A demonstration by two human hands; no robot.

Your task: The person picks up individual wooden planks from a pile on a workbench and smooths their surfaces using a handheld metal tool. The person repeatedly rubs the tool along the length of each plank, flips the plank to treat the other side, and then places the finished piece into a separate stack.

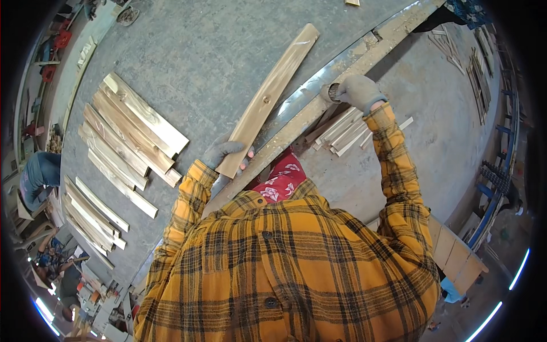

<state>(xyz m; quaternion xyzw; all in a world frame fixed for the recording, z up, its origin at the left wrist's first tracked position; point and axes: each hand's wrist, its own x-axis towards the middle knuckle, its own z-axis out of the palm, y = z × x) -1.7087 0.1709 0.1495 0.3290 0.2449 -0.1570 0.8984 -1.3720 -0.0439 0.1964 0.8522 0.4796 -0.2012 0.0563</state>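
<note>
A long wooden board (pixel 273 94) with a knot and a white chalk mark slants over the grey tabletop (pixel 183 55). Its near end is gripped by my left hand (pixel 228 156), in a grey glove with some fingertips bare. My right hand (pixel 361 93), gloved too, is closed on a small round brownish object (pixel 331 92) at the wooden edge beam (pixel 299 124); its exact kind is unclear. Left of the held board lie several wider boards (pixel 132 124), some chalk-marked, and several narrow strips (pixel 94 218).
More wooden strips (pixel 342 130) lie on the floor beyond the beam. A metal strip (pixel 316 81) runs along the table edge. Other people are at the far left and upper right. A wooden bench (pixel 457 256) stands at lower right, and a shallow bowl (pixel 127 16) at upper left.
</note>
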